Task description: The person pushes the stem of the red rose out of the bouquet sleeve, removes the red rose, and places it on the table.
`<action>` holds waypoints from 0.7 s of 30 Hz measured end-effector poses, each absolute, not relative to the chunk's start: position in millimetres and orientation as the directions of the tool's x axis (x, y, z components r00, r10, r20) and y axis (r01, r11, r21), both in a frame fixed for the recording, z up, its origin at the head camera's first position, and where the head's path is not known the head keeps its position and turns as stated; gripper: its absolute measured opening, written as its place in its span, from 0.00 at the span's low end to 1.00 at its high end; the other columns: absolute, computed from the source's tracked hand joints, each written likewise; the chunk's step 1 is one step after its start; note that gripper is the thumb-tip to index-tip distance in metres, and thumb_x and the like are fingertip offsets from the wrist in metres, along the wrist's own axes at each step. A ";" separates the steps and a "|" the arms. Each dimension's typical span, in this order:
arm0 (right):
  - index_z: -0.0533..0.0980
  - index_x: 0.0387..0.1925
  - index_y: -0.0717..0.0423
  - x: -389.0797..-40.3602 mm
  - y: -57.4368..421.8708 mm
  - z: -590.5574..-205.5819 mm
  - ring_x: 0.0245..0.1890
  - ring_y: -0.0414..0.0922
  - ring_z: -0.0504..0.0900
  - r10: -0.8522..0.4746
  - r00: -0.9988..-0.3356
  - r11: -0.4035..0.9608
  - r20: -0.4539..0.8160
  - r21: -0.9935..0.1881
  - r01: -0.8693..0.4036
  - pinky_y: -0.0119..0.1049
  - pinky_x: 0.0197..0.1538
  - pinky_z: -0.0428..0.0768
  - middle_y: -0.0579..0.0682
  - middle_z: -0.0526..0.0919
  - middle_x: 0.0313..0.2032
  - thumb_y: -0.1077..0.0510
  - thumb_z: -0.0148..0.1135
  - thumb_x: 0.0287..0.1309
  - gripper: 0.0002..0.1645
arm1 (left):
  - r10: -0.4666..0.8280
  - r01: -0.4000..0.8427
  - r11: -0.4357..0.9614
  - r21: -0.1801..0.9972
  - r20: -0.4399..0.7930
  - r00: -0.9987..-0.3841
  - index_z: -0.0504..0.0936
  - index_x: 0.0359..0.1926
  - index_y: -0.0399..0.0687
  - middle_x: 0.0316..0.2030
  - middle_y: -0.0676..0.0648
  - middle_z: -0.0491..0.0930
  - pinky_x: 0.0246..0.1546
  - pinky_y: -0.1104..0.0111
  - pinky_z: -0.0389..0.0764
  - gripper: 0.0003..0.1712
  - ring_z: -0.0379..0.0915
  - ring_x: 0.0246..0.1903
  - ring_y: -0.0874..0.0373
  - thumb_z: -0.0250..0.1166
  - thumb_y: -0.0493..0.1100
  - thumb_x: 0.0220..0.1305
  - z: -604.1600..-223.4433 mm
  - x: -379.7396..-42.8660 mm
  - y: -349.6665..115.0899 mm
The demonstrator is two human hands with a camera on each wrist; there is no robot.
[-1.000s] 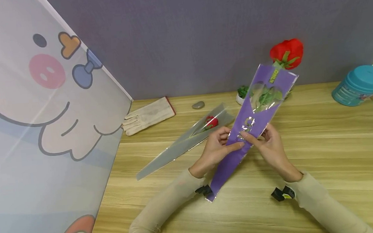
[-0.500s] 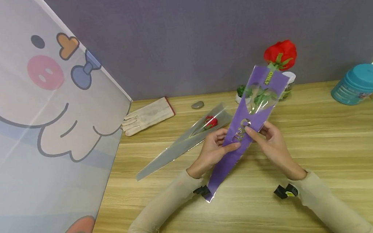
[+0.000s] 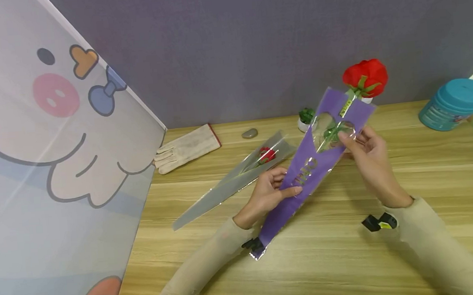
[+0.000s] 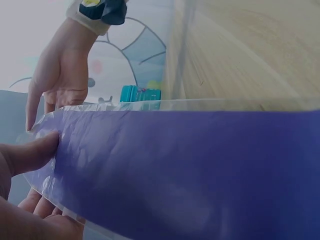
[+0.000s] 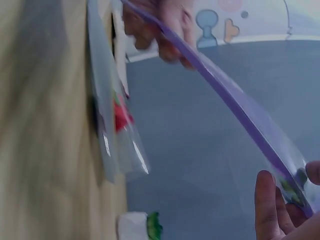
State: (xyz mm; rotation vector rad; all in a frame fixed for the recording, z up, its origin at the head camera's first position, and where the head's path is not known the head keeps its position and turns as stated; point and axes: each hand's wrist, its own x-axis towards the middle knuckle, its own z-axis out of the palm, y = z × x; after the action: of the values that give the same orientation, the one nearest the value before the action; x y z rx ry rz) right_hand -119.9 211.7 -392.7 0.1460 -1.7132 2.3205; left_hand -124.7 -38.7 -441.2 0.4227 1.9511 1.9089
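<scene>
A long purple flower sleeve with a clear window slants over the table in the head view. From its top sticks a red rose, its green leaves showing through the window. My left hand grips the sleeve's left edge around the middle, thumb across the front. Higher up, my right hand pinches the right edge beside the window, thumb on the front and fingers behind. The left wrist view is mostly filled by the sleeve's purple face. In the right wrist view the sleeve appears nearly edge-on.
Left of the hands, a smaller red rose lies in a clear sleeve. Along the back are a white work glove, a grey stone, a small potted plant and a teal tub. A patterned panel borders the left.
My right hand has slid up the sleeve's right edge, from the gold lettering to the window. My left hand keeps its grip, and the rose has shifted slightly.
</scene>
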 end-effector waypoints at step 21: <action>0.86 0.42 0.59 -141.5 252.0 -371.8 0.29 0.40 0.87 0.149 -0.989 -0.529 0.014 -0.844 -0.092 0.29 0.31 0.85 0.47 0.89 0.35 0.60 0.63 0.72 0.08 | 0.482 -0.020 0.128 0.992 -0.080 -0.873 0.84 0.47 0.32 0.42 0.30 0.89 0.32 0.77 0.81 0.17 0.82 0.30 0.70 0.76 0.29 0.57 -445.8 -119.5 -43.3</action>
State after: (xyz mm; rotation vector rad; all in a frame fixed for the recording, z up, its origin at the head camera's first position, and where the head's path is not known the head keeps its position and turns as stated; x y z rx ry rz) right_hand -141.5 252.0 -371.8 -0.0902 -1.4461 2.6308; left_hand -119.5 -43.3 -445.8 0.4465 2.0318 1.7948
